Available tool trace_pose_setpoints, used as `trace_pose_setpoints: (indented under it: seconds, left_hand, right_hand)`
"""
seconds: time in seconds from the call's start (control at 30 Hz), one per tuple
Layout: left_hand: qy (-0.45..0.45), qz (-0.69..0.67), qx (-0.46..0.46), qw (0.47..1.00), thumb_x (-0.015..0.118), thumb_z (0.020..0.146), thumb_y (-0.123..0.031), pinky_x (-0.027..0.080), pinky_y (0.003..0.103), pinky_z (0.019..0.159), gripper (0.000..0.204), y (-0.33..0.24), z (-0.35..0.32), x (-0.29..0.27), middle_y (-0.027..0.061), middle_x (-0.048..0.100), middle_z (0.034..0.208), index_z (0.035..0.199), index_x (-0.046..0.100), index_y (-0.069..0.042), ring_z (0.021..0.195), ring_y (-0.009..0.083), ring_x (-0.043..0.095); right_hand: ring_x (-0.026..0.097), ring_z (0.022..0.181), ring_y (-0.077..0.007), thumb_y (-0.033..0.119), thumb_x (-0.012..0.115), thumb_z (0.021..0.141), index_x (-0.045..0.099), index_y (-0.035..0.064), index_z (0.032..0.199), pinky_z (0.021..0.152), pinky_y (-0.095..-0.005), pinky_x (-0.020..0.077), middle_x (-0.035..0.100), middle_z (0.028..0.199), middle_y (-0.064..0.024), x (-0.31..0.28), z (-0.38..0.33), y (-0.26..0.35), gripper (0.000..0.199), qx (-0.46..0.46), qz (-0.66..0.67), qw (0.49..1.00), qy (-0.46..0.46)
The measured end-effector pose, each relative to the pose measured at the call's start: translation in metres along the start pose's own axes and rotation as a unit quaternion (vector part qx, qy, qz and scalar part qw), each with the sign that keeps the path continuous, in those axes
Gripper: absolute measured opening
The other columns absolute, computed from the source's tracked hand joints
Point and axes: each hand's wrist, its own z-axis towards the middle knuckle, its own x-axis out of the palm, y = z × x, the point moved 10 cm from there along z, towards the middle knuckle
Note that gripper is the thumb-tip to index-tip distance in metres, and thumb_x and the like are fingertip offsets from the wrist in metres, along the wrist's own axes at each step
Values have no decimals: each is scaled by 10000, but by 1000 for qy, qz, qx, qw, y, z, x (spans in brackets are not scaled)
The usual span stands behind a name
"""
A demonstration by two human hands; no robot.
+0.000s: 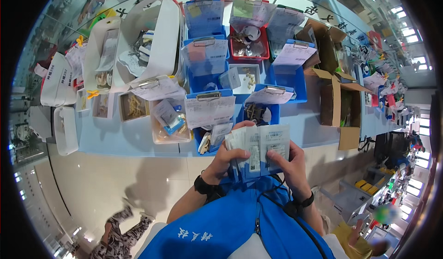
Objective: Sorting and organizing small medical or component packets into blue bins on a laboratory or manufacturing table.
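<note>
left hand [227, 160], right hand [287, 163] gripping fanned packets [259, 144]; table edge [138, 152] just beyond

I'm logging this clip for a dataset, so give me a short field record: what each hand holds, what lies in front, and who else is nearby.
left hand: grips the left side of a fanned stack of small labelled packets
right hand: holds the same stack, thumb across its front
in front: long pale blue table with blue bins, a red bin, white trays and open cardboard boxes
bins: several carry clipped paper sheets
nearby: another person's patterned legs at lower left
</note>
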Motion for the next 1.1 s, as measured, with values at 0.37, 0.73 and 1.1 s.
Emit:
trace_pose_setpoints:
  seconds: [0.37, 0.73, 1.1]
  left_hand:
    - [-6, -23, 45, 999, 760, 694, -99, 473, 326, 1037, 805, -29, -4, 0, 68, 598, 1255, 1435, 445, -108, 1183, 195, 593]
    - [-43, -55, 106, 992, 751, 667, -107, 476, 363, 1060, 849, -63, -19, -1, 98, 590, 1271, 1444, 407, -98, 1210, 239, 593]
    - [-42, -43, 114, 992, 777, 667, -124, 470, 381, 1056, 869, -67, -28, -2, 95, 585, 1263, 1451, 401, -118, 1210, 249, 590]
  right_hand:
    - [657, 1048, -130, 183, 636, 1009, 559, -7, 1319, 924, -287, 520, 691, 1185, -97, -2, -5, 9, 371, -46, 8, 999, -20]
    - [645, 1061, -130, 181, 620, 1012, 549, -6, 1340, 931, -283, 504, 688, 1196, -90, -5, -16, 25, 384, -67, -6, 997, -44]
    - [667, 1006, -137, 200, 654, 971, 578, -20, 1302, 904, -283, 513, 705, 1150, -104, -3, -19, 31, 404, -73, -44, 995, -45]
